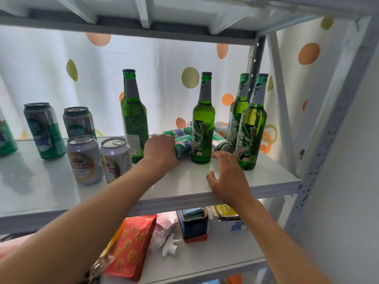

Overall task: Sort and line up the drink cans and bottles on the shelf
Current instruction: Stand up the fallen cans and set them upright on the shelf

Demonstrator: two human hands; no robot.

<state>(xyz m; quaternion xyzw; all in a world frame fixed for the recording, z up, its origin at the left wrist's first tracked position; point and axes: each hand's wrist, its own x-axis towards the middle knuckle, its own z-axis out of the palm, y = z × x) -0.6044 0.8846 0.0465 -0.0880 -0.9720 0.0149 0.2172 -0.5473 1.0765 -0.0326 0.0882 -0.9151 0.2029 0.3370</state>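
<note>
— Green glass and aluminium crowd a white metal shelf. What is the left hand doing?

— Its fingers are curled round a green-and-white can lying on its side, just left of the middle beer bottle. More toppled cans lie behind that bottle.

— And the right hand?

— Spread, fingers relaxed and apart, gripping nothing; it rests low over the shelf's front edge, between the middle bottle and the front right bottle, which has another bottle close behind it.

— Anything already standing?

— Two silver cans upright side by side at front left, two green cans behind them, and a tall bottle beside the hand. A red snack bag sits on the shelf below.
</note>
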